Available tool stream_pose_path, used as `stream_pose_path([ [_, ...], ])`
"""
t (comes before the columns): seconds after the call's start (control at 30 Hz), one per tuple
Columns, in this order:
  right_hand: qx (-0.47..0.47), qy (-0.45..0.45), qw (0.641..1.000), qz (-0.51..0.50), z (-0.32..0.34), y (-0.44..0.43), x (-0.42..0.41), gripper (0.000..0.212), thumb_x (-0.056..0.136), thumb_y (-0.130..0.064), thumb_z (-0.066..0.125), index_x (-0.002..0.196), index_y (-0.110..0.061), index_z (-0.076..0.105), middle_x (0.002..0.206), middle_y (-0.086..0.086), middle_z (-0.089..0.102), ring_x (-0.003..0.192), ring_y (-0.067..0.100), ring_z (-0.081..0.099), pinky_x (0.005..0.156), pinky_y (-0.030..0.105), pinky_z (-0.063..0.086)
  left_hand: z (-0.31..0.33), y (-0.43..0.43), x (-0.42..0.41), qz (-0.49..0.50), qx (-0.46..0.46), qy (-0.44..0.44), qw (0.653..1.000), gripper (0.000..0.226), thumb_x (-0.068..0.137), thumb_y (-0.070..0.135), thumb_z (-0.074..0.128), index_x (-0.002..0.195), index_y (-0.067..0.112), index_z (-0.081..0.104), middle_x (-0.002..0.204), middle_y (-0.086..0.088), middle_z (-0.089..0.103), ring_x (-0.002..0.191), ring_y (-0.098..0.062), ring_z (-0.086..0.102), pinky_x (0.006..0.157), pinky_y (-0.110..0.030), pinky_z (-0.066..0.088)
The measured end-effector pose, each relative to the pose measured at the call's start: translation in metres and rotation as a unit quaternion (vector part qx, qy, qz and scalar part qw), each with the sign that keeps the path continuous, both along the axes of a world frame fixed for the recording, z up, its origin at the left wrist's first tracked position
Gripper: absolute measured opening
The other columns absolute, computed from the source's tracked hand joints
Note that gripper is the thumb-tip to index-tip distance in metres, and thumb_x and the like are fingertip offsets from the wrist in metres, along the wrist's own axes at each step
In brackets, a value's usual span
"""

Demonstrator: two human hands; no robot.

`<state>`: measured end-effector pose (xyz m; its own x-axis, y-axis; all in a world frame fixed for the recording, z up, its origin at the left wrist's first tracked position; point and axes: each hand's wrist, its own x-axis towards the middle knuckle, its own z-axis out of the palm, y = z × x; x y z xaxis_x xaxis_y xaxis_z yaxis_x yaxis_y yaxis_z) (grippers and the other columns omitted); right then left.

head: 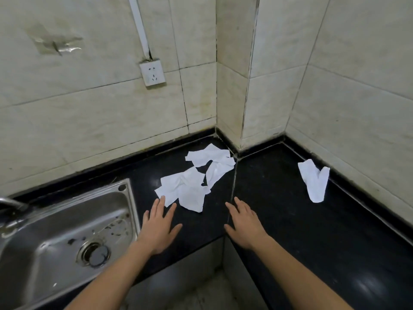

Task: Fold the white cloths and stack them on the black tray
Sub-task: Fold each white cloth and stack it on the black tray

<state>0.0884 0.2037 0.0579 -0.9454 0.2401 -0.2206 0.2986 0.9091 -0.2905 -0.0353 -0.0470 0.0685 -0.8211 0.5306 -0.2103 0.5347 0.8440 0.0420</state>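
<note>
Both hands are open and empty, fingers straight. The left hand point(159, 224) has its fingertips at the edge of the crumpled white cloths point(192, 186) on the black countertop point(279, 220), with the right hand point(243, 222) near it. A lone white cloth point(314, 182) lies well apart by the right wall.

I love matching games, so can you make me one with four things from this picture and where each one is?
Things:
1. sink
2. socket
3. lone white cloth
4. bunch of white cloths

Places:
A. up on the wall
B. far right of the black counter, close to the tiles
C. set into the counter on the left
D. middle of the counter, near the wall corner

Pairs: 1-C, 2-A, 3-B, 4-D
</note>
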Motion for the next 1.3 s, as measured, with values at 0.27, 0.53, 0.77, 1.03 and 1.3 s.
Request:
stream_pose_path([
  [0.27, -0.029, -0.027, 0.999, 0.006, -0.038, 0.01, -0.107, 0.063, 0.101, -0.039, 0.047, 0.157, -0.021, 0.024, 0.166, 0.009, 0.011, 0.153, 0.027, 0.009, 0.122, 0.044, 0.02, -0.052, 0.023, -0.111, -0.022, 0.006, -0.06, 0.998, 0.067, 0.1, 0.057, 0.033, 0.157, 0.025, 0.016, 0.165, -0.011, -0.007, 0.152, -0.028, -0.01, 0.121, -0.049, 0.007],
  [0.53, -0.065, -0.045, 0.996, -0.051, -0.069, 0.0, -0.213, 0.051, 0.101, -0.036, 0.045, 0.149, -0.02, 0.038, 0.145, 0.003, 0.045, 0.128, 0.024, 0.045, 0.104, 0.04, 0.044, -0.093, 0.055, -0.208, 0.027, 0.143, -0.056, 0.988, 0.058, 0.09, 0.037, 0.066, 0.138, 0.009, 0.05, 0.129, -0.012, 0.06, 0.11, -0.032, 0.059, 0.089, -0.047, 0.051],
  [0.77, -0.017, -0.049, 0.993, -0.104, -0.107, -0.011, -0.249, 0.031, 0.099, -0.04, 0.051, 0.11, -0.015, 0.064, 0.102, 0.005, 0.063, 0.095, 0.027, 0.061, 0.065, 0.033, 0.047, -0.124, 0.057, -0.243, -0.01, 0.1, -0.053, 0.994, 0.009, 0.078, 0.015, 0.072, 0.075, 0.016, 0.064, 0.07, -0.002, 0.064, 0.063, -0.026, 0.062, 0.059, -0.033, 0.041],
  [1.03, -0.133, 0.056, 0.971, -0.191, -0.049, 0.029, -0.234, 0.031, 0.103, -0.035, 0.042, 0.12, -0.022, 0.064, 0.106, 0.0, 0.066, 0.094, 0.022, 0.065, 0.074, 0.033, 0.051, -0.077, 0.068, -0.246, 0.022, 0.213, 0.031, 0.976, 0.014, 0.082, 0.025, 0.059, 0.085, 0.017, 0.069, 0.077, 0.001, 0.065, 0.066, -0.02, 0.058, 0.063, -0.033, 0.043],
  [1.3, -0.256, 0.196, 0.899, -0.296, 0.01, 0.082, -0.149, 0.022, 0.099, -0.026, 0.05, 0.116, -0.022, 0.064, 0.088, -0.006, 0.065, 0.077, 0.01, 0.062, 0.067, 0.028, 0.05, 0.011, 0.129, -0.189, 0.011, 0.326, 0.007, 0.945, 0.015, 0.093, 0.035, 0.064, 0.1, 0.023, 0.067, 0.088, 0.007, 0.067, 0.082, -0.014, 0.059, 0.071, -0.035, 0.047],
])
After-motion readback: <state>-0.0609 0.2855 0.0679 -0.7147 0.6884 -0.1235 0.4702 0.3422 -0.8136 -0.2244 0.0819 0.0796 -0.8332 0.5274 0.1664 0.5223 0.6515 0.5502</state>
